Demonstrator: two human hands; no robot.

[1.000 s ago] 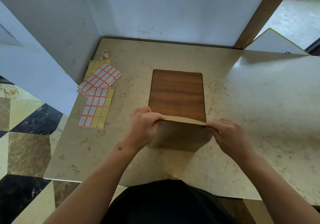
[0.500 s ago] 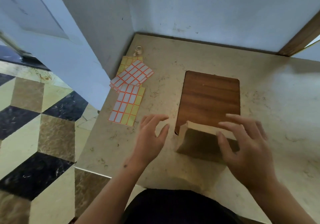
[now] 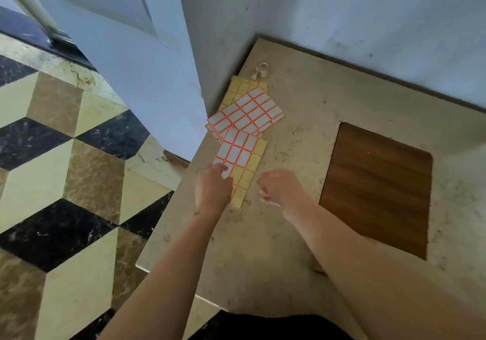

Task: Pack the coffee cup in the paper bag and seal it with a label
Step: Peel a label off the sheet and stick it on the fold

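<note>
A: Both hands over the nearest label sheet [image 3: 240, 167] at the bench [image 3: 302, 139] edge. Left hand [image 3: 213, 189] fingertips down on a white label at the sheet's near corner, fingers bent, looks like picking at it. Can't tell if it has actually pinched anything.

B: Right hand [image 3: 276, 188]?

A: Just beside the sheet, fingers loosely curled, holding nothing, not touching the sheet.

B: Paper bag, cup?

A: Neither is in view. Only the wooden board [image 3: 378, 189], more label sheets [image 3: 247, 113] and a small tape roll [image 3: 262, 69] further back.

B: Risks?

A: The sheet isn't pinned, so peeling with one hand could lift or drag the whole sheet, and it's close to the bench edge, so it could slide onto the floor. Label could also tear or curl and stick to itself. Right hand pressing the sheet flat would likely fix that.
</note>
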